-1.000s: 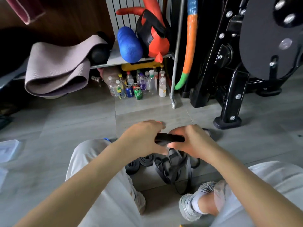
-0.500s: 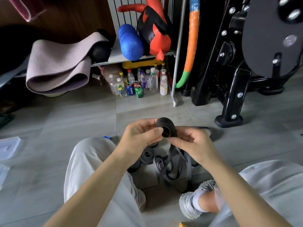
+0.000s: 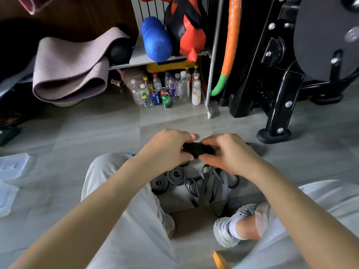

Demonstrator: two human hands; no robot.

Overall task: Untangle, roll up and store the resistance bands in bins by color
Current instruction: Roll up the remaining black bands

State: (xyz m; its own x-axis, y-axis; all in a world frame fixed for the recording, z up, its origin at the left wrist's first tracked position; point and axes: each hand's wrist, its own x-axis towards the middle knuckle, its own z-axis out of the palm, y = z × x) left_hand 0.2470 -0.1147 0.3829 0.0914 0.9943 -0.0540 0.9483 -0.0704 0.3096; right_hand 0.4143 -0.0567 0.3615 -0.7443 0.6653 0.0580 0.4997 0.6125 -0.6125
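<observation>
Left hand [image 3: 167, 147] and right hand [image 3: 231, 154], knuckles up, pinch a rolled black band [image 3: 198, 149] between them.

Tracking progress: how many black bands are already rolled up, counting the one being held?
3. Two rolled bands lie on the floor by the left knee; a third roll is between both hands. Hands may hide more.

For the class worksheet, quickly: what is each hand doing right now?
Left hand: closed on the black band roll.
Right hand: closed on the same black band roll, at its other end.
</observation>
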